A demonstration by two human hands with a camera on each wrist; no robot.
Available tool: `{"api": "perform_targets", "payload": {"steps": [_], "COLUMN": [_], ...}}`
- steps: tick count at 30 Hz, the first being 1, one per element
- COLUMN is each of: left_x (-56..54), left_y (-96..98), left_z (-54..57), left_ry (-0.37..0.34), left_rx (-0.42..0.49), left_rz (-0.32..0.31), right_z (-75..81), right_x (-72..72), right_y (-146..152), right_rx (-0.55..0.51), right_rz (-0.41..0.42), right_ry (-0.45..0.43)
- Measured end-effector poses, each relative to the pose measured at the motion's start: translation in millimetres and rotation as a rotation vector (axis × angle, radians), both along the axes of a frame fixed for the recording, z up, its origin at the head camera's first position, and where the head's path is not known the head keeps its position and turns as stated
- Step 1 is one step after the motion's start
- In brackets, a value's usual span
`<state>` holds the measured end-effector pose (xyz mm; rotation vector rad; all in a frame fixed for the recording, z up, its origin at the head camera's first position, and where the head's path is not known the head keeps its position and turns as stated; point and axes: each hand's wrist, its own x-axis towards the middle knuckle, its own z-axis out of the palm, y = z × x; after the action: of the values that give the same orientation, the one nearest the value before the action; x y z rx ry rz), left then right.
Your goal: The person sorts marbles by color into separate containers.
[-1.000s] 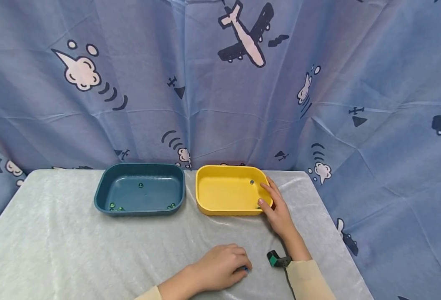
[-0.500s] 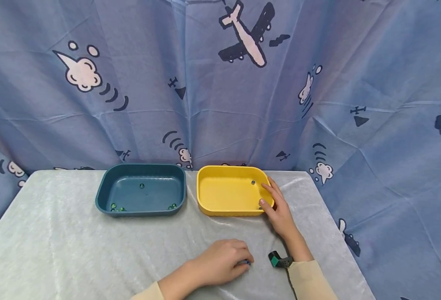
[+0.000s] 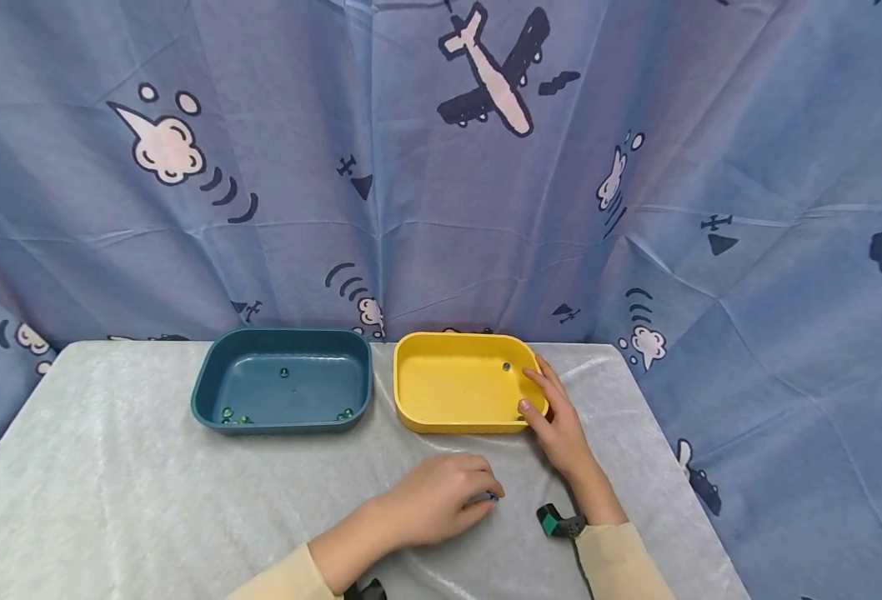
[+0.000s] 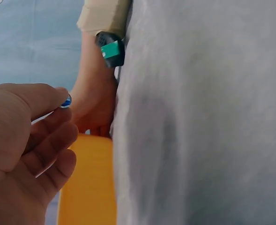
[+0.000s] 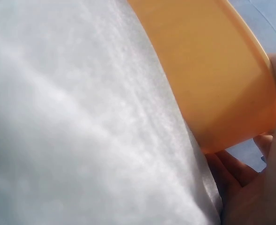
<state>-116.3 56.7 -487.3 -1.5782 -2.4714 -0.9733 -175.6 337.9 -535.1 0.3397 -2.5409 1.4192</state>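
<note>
Between thumb and fingertip my left hand (image 3: 444, 498) pinches a small blue glass marble (image 4: 66, 101), low over the cloth in front of the yellow tray (image 3: 452, 426). My right hand (image 3: 563, 433) grips that tray at its right end, thumb and a finger over the rim, the other fingers against the outside wall. Inside the tray a small bluish marble (image 3: 506, 367) lies near the right side, and another sits near the thumb, partly covered. To the left stands a teal tray (image 3: 283, 427) with several green marbles (image 3: 284, 372) scattered on its floor.
A pale grey cloth (image 3: 111, 492) covers the table. Behind it hangs a blue curtain (image 3: 291, 250) with printed planes and clouds, close to both trays. A black wrist camera with a green patch (image 3: 553, 521) sits at the right wrist.
My left hand has moved up the table toward the yellow tray, still pinching the blue marble. The right hand and both trays stay in place.
</note>
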Motion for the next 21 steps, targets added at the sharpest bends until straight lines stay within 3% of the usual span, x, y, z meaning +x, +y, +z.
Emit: {"api": "perform_targets", "payload": {"steps": [11, 21], "left_x": [-20.1, -40.0], "left_y": [-7.4, -22.3], "left_z": [27.7, 40.0], "left_ry": [0.047, 0.054], "left_rx": [0.068, 0.111], "left_rz": [0.050, 0.138], "right_z": [0.3, 2.3], "right_x": [0.2, 1.0], "right_y": [0, -1], "right_rx": [0.001, 0.010], "right_rz": [0.000, -0.016], "right_ry": [0.002, -0.030]}}
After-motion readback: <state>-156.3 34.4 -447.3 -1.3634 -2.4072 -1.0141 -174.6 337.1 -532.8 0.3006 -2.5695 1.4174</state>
